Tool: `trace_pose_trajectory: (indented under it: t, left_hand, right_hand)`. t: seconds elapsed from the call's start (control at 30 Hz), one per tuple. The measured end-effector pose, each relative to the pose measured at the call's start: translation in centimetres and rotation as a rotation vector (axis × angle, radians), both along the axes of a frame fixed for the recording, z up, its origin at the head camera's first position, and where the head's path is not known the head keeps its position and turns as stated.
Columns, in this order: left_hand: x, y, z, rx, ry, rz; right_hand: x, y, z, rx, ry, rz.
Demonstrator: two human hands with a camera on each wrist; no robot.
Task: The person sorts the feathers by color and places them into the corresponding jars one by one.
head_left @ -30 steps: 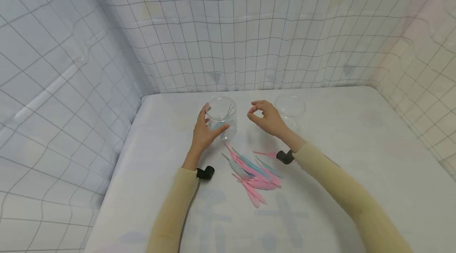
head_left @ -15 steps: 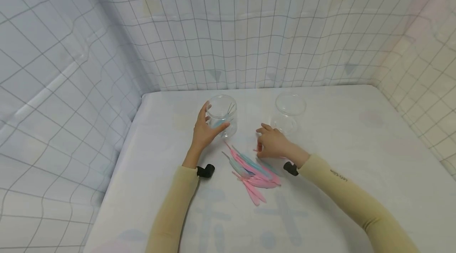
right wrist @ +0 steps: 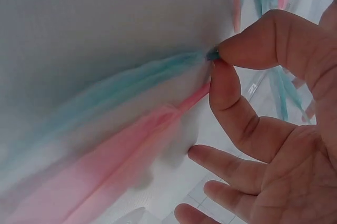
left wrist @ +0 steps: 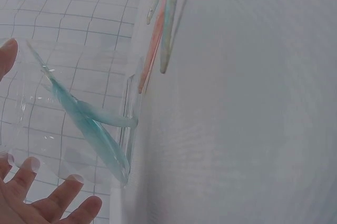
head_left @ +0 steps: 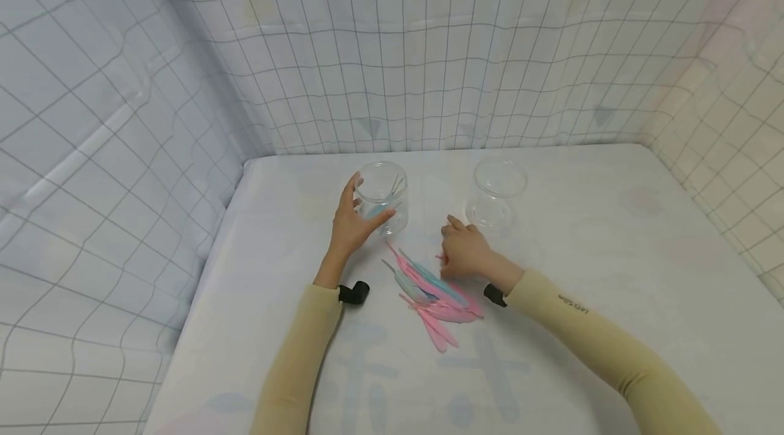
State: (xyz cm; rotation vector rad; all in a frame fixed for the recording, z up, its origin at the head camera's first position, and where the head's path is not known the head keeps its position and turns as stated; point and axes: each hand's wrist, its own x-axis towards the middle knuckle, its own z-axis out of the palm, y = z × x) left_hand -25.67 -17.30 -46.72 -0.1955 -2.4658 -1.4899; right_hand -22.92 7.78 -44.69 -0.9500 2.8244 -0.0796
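Observation:
My left hand (head_left: 350, 231) holds the near side of a clear jar (head_left: 381, 199), thumb and fingers on opposite sides. Blue-green feathers (left wrist: 87, 121) lean inside it, quills upward. To the right, my right hand (head_left: 467, 252) is low over the table. In the right wrist view its thumb and index finger pinch the quill tip of a teal feather (right wrist: 121, 87), while the other fingers are loosely extended. A pink feather (right wrist: 118, 163) lies just beside that one, its quill passing behind the index finger.
Pink and blue-green feathers (head_left: 431, 292) lie in a loose pile between the forearms. A second clear jar (head_left: 492, 209) stands beyond my right hand. Grid-patterned cloth (head_left: 422, 81) hangs behind and at both sides of the white-covered table (head_left: 582, 217).
My right hand has come down from between the two jars to the feathers on the table and now pinches a teal one. The left hand and its jar have stayed put.

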Motion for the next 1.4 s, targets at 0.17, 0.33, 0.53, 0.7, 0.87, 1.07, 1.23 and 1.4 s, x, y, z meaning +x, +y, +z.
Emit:
trace_pose_trajectory:
  t: [0.17, 0.33, 0.53, 0.7, 0.87, 1.07, 1.23, 1.4]
  left_hand:
    - [0.0, -0.1, 0.2, 0.002, 0.003, 0.001]
    - [-0.1, 0.0, 0.3, -0.007, -0.012, 0.002]
    - [-0.1, 0.0, 0.5, -0.016, -0.001, 0.005]
    - [-0.1, -0.1, 0.6, -0.016, -0.007, 0.000]
    - [-0.2, -0.2, 0.6, -0.010, -0.013, 0.000]
    - [-0.2, -0.2, 0.4, 0.001, -0.013, 0.000]
    - [-0.1, -0.1, 0.2, 0.004, -0.027, -0.007]
    - [0.0, 0.0, 0.0, 0.015, -0.037, -0.002]
  right_hand:
    - [0.3, -0.4, 0.2, 0.007, 0.041, 0.024]
    - [-0.1, -0.1, 0.2, -0.052, 0.021, 0.024]
    - [-1.4, 0.9, 1.7, -0.279, -0.056, -0.033]
    - [-2.5, 1.4, 3.4, -0.580, -0.147, -0.053]
    - [-3.4, 0.9, 4.8, -0.871, -0.214, -0.142]
    - [-4.4, -1.0, 6.4, -1.178, -0.213, -0.321]
    - [-5.1, -3.1, 7.4, -1.361, -0.117, -0.385]
    - [-5.4, -4.8, 7.7, -1.374, -0.074, -0.372]
